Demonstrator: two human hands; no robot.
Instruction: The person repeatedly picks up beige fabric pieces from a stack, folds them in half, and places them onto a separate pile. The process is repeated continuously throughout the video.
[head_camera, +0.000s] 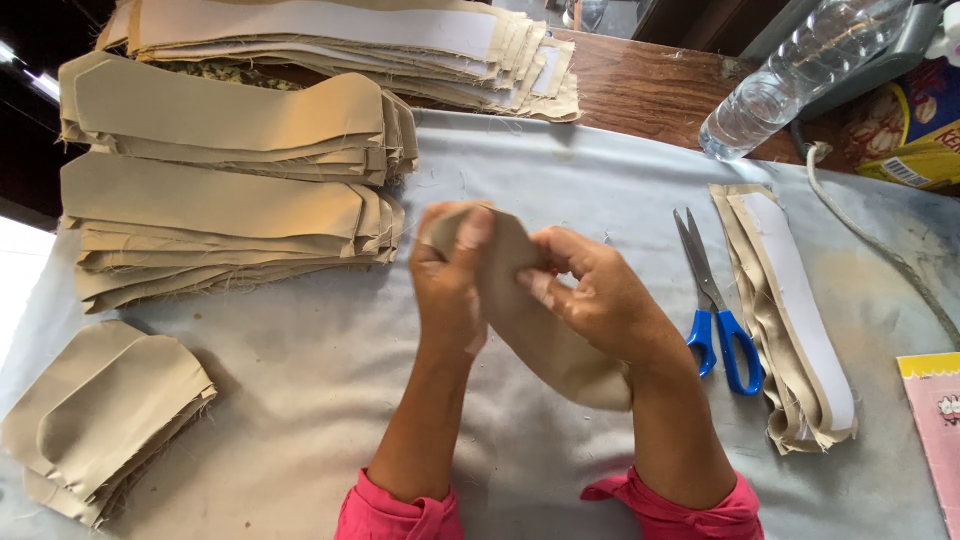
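Both hands pinch one tan piece (530, 320) mid-table: left hand (447, 280) grips its top, right hand (590, 295) its edge; small finished-looking pile (105, 420) lower left; big stacks (230, 190) untouched, so early going; scissors (715, 305) idle.

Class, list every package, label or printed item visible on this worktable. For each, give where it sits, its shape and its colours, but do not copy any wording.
Printed package: far right edge of the table, behind the cord; boxy, yellow and blue with a red patch and a small barcode.
Printed booklet or card: lower right corner, cut off by the frame; flat, pink with a yellow zigzag top band.
Plastic bottle: top right, lying tilted; clear, no label visible.
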